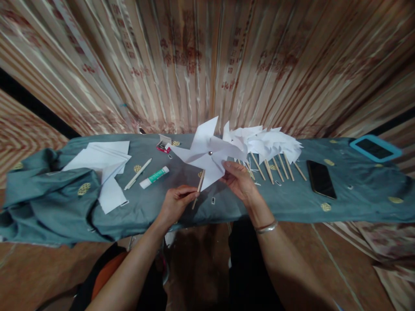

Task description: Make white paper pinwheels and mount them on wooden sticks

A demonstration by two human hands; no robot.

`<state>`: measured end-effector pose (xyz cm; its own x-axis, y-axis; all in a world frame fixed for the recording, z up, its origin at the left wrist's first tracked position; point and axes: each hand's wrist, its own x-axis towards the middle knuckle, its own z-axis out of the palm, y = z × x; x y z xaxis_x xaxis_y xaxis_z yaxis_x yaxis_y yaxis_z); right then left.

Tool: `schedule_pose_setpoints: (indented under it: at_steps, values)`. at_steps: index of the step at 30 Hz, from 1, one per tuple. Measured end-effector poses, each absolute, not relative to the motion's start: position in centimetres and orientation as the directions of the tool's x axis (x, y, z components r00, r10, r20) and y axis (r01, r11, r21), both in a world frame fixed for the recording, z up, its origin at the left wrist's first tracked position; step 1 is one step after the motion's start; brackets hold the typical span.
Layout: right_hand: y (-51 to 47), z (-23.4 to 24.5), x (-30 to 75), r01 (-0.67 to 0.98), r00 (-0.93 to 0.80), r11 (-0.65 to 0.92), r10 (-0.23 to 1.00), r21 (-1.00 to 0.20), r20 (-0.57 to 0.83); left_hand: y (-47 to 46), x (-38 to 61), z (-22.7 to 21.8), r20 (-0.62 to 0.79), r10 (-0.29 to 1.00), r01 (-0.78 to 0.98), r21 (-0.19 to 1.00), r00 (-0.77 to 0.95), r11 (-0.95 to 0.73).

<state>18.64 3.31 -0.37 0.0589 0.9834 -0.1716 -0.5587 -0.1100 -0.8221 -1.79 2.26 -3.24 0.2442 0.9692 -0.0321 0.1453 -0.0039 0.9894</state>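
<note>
A white paper pinwheel (207, 153) with a metal pin at its centre is held up over a table covered in teal cloth (227, 203). My left hand (177, 203) pinches the lower end of its wooden stick (198, 188). My right hand (238, 179) grips the edge of a paper blade at the lower right. Just to the right lies a row of several finished white pinwheels (269, 144) on wooden sticks.
A stack of white paper sheets (100, 166), a white pen (138, 174) and a green-labelled glue stick (154, 177) lie to the left. A small red box (163, 146) sits behind. A black phone (320, 179) and a blue-cased tablet (375, 148) lie to the right. Striped curtain hangs behind.
</note>
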Motion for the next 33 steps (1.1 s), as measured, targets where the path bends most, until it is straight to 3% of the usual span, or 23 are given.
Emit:
schedule_pose_setpoints:
  at_steps: [9, 16, 33]
  values:
    - [3.0, -0.6, 17.0, -0.619, 0.027, -0.151, 0.977, -0.771, -0.214, 2.3, -1.8, -3.5, -0.044, 0.973, 0.132, 0.991, 0.228, 0.014]
    - [2.8, -0.9, 16.0, -0.599, 0.012, -0.127, 0.986, -0.791, -0.167, 2.3, -1.7, -3.2, -0.032, 0.974, 0.122, 0.993, 0.222, 0.005]
    - [1.9, -0.1, 21.5, -0.253, -0.268, -0.147, 0.960, -0.956, -0.077, 3.1, -3.4, -3.0, -0.010, 0.986, 0.153, 0.988, 0.164, -0.015]
